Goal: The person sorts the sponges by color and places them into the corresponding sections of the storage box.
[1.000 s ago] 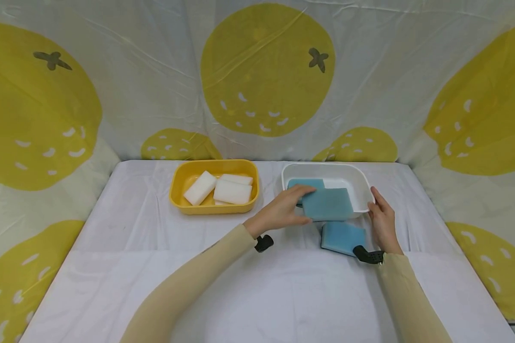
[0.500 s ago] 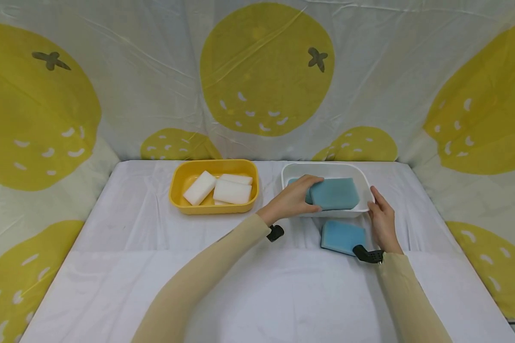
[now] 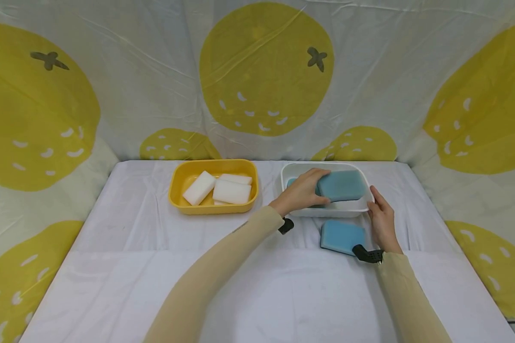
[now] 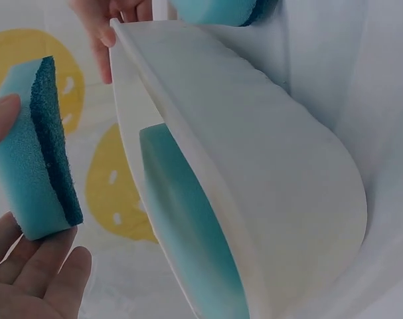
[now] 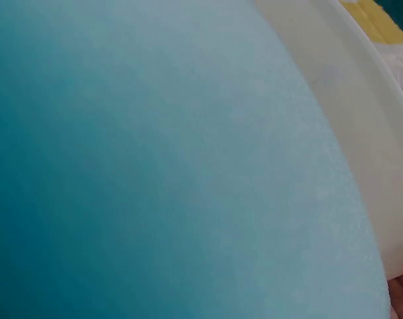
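My left hand (image 3: 302, 192) pinches a light blue sponge (image 3: 342, 186) between thumb and fingers, above the white basin (image 3: 347, 207). In the left wrist view this sponge (image 4: 25, 159) shows a dark blue scouring layer and is held clear of the basin's rim. Another blue sponge (image 4: 188, 219) lies inside the basin at its left end, mostly behind my left hand in the head view. My right hand (image 3: 383, 221) holds the basin's right end at the rim. A further blue sponge (image 3: 341, 236) lies on the cloth before the basin, filling most of the right wrist view.
A yellow basin (image 3: 176, 204) stands to the left of the white one, with several white sponges (image 3: 231, 191) in it. White cloth (image 3: 257, 286) covers the table. Behind it hangs a curtain (image 3: 154, 85) printed with large yellow fruit.
My left hand has carried its sponge away from me and to the right, from the basin's front edge to over its inside. The right hand has stayed at the rim.
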`<state>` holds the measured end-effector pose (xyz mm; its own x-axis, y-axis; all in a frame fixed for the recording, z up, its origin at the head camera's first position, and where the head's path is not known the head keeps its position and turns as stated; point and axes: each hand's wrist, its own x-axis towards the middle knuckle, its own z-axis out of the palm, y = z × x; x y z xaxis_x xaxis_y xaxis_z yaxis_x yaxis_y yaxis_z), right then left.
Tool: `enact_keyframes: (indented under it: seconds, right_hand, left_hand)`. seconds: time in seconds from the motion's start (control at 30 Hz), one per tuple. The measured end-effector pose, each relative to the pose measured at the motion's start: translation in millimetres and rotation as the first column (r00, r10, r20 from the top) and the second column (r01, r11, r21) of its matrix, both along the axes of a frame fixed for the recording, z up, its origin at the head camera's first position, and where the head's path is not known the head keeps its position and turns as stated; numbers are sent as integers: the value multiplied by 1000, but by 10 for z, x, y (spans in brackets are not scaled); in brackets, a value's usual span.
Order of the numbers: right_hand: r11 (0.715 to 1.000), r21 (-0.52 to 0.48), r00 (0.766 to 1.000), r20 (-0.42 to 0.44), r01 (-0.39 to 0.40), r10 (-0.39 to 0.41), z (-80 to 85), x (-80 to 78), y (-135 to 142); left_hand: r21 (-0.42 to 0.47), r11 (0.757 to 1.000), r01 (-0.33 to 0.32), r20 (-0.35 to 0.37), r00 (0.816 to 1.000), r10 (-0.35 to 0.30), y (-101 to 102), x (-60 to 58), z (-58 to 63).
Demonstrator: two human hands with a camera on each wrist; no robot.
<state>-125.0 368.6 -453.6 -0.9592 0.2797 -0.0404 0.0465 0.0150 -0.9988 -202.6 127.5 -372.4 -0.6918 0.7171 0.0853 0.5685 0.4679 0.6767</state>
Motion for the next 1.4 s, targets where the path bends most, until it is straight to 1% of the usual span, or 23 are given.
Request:
enact_keyframes:
  seconds: [0.13,0.27,0.4,0.63,0.93,1.03,1.13,1.27,1.4]
  right_hand:
    - [1000,7,1000,13,-2,2,0,-13,7]
    - [1000,8,1000,18,-1,1,-9,-24,25]
    - [1000,4,1000,12,-3,3,-11,-20,29]
    - [1000,13,1000,13,7,-7,7,0,5]
    - [1000,13,1000,3,14,-14,5,2,-13]
    - [1000,14,1000,7,12,-13,9,5,-14]
    - [1000,16,1000,8,4,-4,14,7,-12]
    - [1000,16,1000,5,-10,10,12,3,1]
    - [1000,14,1000,10,-8,8,-3,-8,15]
  left_hand:
    - [-8,1000,-17,3,1000,17,70,-48,-15]
    - [-30,999,-38,-14,999,38,152,-102,-32]
    - [-59,997,-44,-25,999,42,239,-143,-46]
    - [-103,994,-36,-37,999,33,383,-181,-89]
    - [-133,988,-74,-34,997,70,500,-186,-181]
    - [-147,986,-80,-54,996,73,521,-187,-208]
    - [-190,978,-81,-95,993,64,540,-183,-238]
    - [-252,964,-82,-159,986,42,568,-167,-281]
    - [-288,954,-88,-203,979,29,591,-143,-312]
